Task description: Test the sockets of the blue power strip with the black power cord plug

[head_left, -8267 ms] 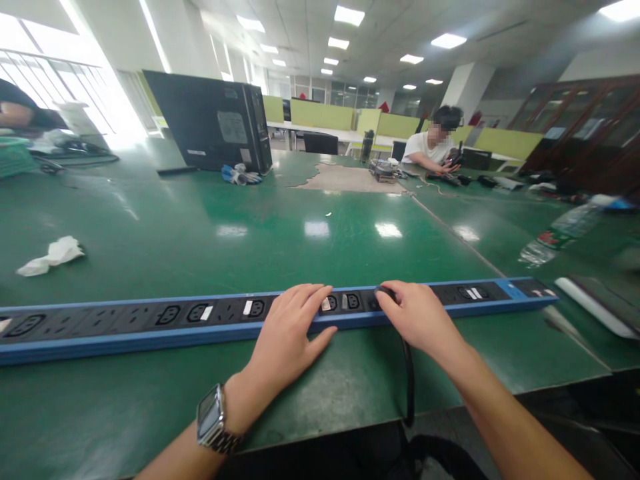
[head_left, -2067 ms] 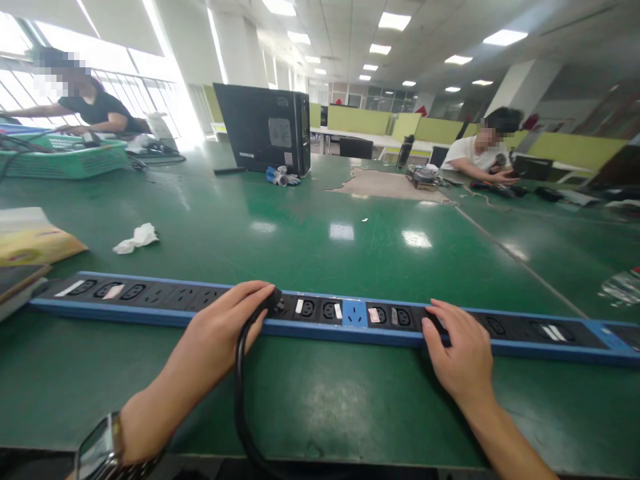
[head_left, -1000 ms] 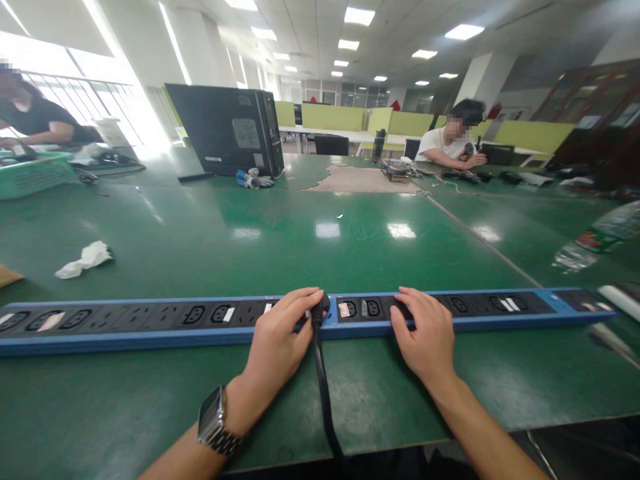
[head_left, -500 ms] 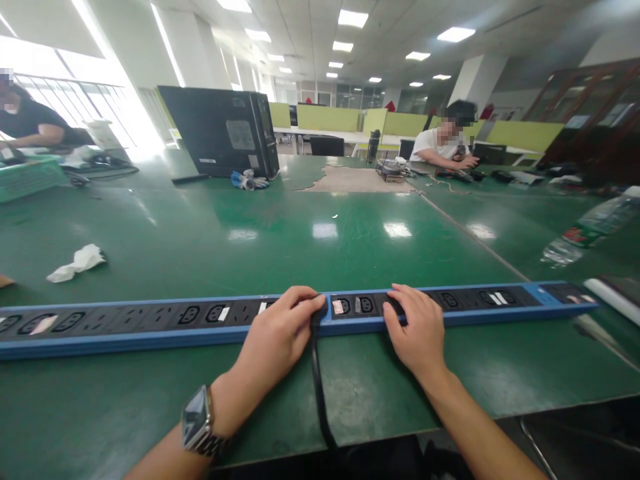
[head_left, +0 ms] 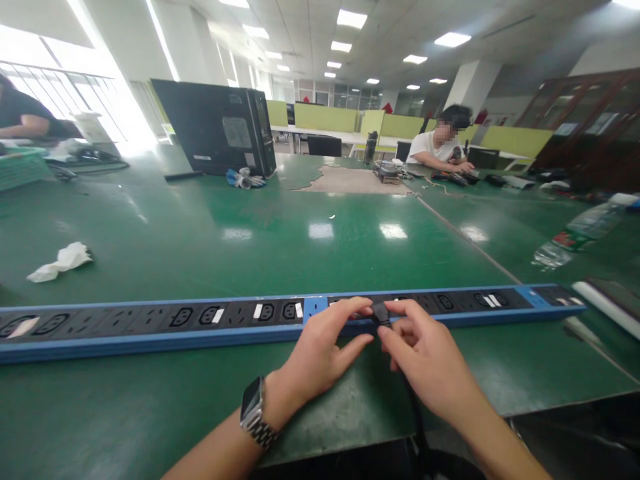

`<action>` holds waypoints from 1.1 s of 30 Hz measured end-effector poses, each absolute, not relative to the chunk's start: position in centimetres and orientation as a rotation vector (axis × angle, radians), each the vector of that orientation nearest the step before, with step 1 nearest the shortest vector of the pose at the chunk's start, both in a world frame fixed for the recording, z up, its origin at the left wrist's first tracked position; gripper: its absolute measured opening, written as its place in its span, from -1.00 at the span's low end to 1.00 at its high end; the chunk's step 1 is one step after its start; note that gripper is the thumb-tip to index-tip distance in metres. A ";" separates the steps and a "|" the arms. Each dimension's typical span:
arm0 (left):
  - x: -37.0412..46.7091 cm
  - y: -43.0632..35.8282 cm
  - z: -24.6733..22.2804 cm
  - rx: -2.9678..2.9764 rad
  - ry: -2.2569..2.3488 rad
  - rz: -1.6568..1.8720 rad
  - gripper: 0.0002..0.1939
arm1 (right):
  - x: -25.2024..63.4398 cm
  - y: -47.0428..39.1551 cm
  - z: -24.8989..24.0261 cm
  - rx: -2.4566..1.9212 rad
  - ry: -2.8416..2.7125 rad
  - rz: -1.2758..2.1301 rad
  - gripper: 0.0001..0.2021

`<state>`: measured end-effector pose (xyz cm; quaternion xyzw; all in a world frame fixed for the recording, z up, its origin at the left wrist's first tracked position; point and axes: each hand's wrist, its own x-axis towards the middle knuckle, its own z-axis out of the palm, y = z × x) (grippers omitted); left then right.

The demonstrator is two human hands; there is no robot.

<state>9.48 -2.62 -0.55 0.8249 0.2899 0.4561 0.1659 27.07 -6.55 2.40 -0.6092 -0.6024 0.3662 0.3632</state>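
A long blue power strip point(head_left: 165, 343) with black socket panels lies across the green table. Just over its middle is a black plug point(head_left: 381, 313), pinched between the thumb and index finger of my right hand point(head_left: 425, 353). From that hand a black cord point(head_left: 417, 413) drops past the table's front edge. My left hand point(head_left: 325, 347), with a watch point(head_left: 255, 410) on the wrist, is at the plug's left side. Its thumb and index finger are apart, and the index fingertip is close to or touching the plug. My hands cover some sockets.
A crumpled tissue point(head_left: 63, 262) lies at left, a plastic bottle point(head_left: 580, 230) on its side at right. Further back stand a black computer tower point(head_left: 210, 130) and gloves point(head_left: 245, 178). One person point(head_left: 440, 143) works at the far right, another point(head_left: 23, 117) at far left.
My left hand has come away from the blue socket section and moved right. The corded plug is now in my right hand, above the strip. The view has shifted slightly.
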 end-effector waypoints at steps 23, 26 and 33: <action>5.9 -1.1 -1.7 2.573 1.423 1.035 -0.77 | 29.2 -2.1 2.9 -1.952 -2.029 0.288 -0.74; 5.9 -1.1 -1.7 2.598 1.438 1.016 -0.77 | 28.7 -2.4 2.9 -1.879 -2.110 0.279 -0.74; 6.3 -1.0 -1.6 2.629 1.490 0.974 -0.74 | 35.4 -4.5 6.8 -1.737 -1.321 0.001 -0.53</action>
